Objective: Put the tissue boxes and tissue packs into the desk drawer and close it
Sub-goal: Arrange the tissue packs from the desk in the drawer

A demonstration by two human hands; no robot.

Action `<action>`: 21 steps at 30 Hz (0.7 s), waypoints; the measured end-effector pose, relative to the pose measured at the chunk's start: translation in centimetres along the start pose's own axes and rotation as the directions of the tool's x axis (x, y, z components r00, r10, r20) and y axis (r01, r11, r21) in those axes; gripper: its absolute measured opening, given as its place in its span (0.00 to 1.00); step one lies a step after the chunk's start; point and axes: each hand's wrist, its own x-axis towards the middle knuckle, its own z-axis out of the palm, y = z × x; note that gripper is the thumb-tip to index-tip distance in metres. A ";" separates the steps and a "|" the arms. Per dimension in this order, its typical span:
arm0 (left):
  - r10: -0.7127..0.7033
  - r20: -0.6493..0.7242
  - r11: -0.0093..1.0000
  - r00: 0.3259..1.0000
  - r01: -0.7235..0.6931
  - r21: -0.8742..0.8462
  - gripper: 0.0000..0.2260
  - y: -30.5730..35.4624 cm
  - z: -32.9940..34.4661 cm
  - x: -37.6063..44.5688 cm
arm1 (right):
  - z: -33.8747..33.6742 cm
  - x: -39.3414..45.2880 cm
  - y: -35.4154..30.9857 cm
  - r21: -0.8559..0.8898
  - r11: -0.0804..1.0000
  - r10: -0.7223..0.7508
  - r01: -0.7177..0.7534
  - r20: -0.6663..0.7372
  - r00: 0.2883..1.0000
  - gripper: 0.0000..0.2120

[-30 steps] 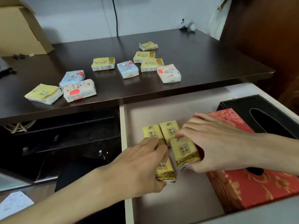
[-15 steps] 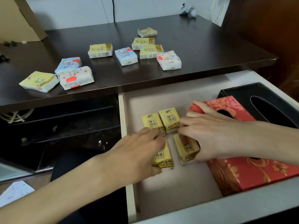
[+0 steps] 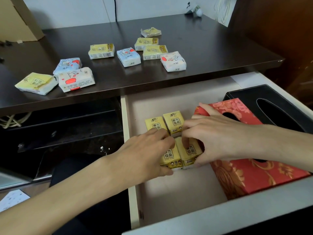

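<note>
Packs [image 3: 179, 154] between both hands' fingers [image 3: 166, 139]

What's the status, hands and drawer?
Left hand and right hand each on a yellow pack in the open drawer. Nine packs wait on the desk. Nothing blocking.

I see the drawer [image 3: 169, 197] pulled open — four small yellow packs [image 3: 174, 122] sit two-by-two on its floor, a red floral tissue box [image 3: 254, 173] at their 3 o'clock, a black box [image 3: 277, 99] beyond. Nine more packs [image 3: 128, 56] lie scattered on the worktop [image 3: 211, 53] at 12 o'clock.
</note>
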 end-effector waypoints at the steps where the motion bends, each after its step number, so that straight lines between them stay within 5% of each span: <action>1: -0.007 -0.005 1.000 1.000 0.006 -0.020 0.27 -0.1 -0.4 -0.1 | -0.4 -0.1 0.2 0.033 0.999 -0.005 0.005 -0.020 1.000 0.26; 7: -0.104 -0.144 0.989 0.984 0.087 -0.121 0.15 -3.8 -3.5 0.9 | -2.6 2.5 2.8 0.287 0.957 0.032 0.039 -0.239 0.971 0.09; 14: -0.197 0.076 0.980 0.977 0.196 0.016 0.13 -5.6 -3.5 4.9 | -1.7 6.9 3.5 0.129 0.991 0.047 -0.046 -0.006 0.999 0.17; 21: -0.160 0.077 0.984 0.984 0.165 -0.064 0.13 -5.3 -2.2 5.2 | -1.9 6.3 3.5 0.107 0.992 0.068 -0.071 0.036 0.997 0.17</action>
